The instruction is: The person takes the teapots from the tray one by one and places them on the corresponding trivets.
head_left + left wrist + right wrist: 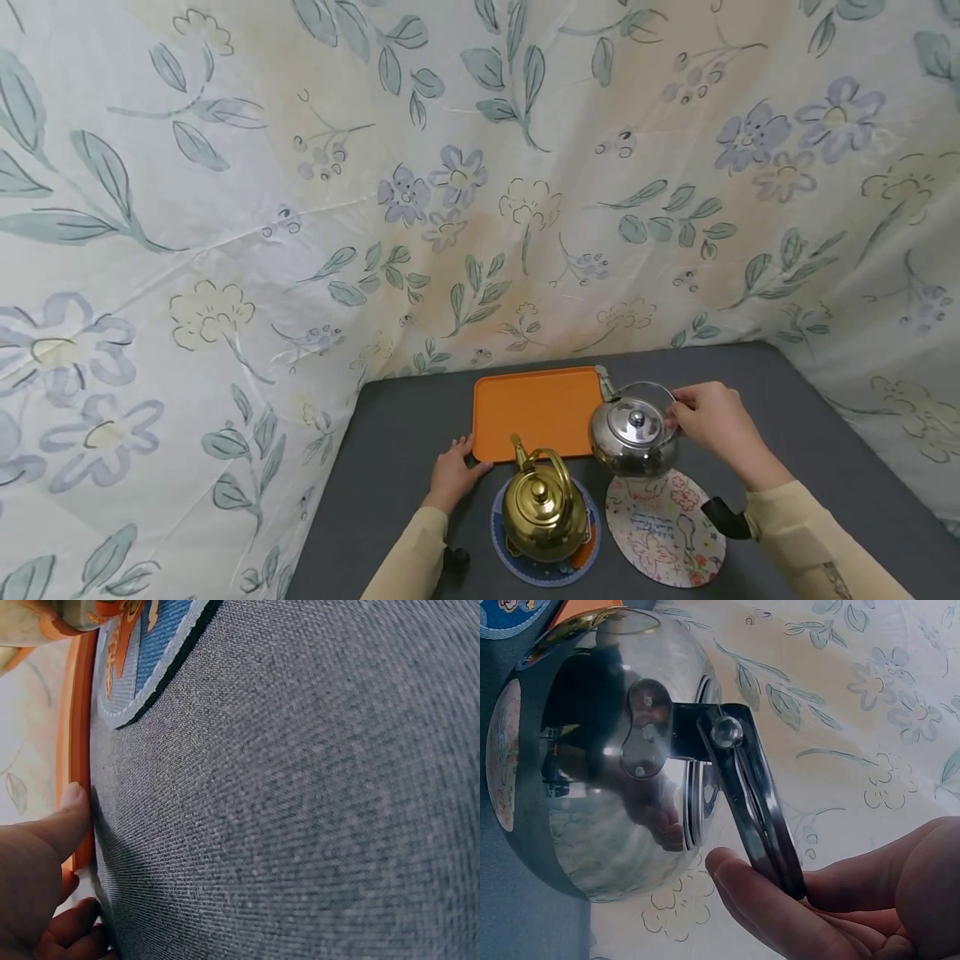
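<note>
My right hand (712,421) pinches the raised handle (761,802) of a shiny silver kettle (633,437). The kettle appears held above the table, between the orange tray's right end and a round floral mat, its spout toward the tray. My left hand (453,477) touches the near-left corner of the orange tray (536,404). In the left wrist view its thumb (71,806) lies against the tray's side. Close to that hand, a gold kettle (543,508) stands on a blue round mat (517,571), spout pointing to the tray.
The floral mat (660,533) lies flat at right, beside the blue one. A dark grey cloth (405,425) covers the table. Flower-print fabric (450,208) hangs behind and along the sides.
</note>
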`<state>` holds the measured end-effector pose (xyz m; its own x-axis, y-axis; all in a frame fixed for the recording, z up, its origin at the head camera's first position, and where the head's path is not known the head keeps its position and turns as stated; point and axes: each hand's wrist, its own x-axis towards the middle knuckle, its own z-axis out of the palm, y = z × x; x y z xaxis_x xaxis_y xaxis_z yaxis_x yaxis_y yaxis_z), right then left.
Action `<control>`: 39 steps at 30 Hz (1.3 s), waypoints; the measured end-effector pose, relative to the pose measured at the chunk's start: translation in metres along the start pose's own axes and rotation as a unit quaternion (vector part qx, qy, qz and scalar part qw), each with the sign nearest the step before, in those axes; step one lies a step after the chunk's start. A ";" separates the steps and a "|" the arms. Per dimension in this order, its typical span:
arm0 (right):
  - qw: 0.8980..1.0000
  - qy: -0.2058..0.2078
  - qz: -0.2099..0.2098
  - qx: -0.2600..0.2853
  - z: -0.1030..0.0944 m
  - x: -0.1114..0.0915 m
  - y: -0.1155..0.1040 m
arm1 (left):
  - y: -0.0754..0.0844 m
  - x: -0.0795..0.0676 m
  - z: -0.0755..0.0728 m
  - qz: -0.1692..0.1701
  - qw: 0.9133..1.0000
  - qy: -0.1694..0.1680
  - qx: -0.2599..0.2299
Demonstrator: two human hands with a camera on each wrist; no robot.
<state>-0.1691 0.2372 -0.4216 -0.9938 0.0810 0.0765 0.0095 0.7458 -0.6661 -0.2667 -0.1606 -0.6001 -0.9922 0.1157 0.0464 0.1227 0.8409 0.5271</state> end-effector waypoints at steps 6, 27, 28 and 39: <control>1.000 0.002 0.002 -0.002 0.002 -0.006 0.004 | 0.000 0.000 0.000 0.002 1.000 0.004 0.005; 1.000 -0.003 0.010 0.010 0.018 -0.028 0.033 | -0.003 0.001 0.002 -0.006 1.000 -0.003 -0.002; 1.000 -0.002 0.011 0.010 0.019 -0.029 0.034 | -0.003 0.001 0.003 -0.006 1.000 -0.004 0.001; 1.000 -0.005 0.025 -0.003 0.022 -0.038 0.054 | 0.000 0.006 0.004 -0.004 1.000 -0.003 0.004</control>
<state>-0.1333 0.2595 -0.4768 -0.9931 0.1115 0.0353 0.0600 0.7448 -0.6646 -0.2723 -0.1584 -0.6032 -0.9930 0.1122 0.0377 0.1154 0.8464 0.5198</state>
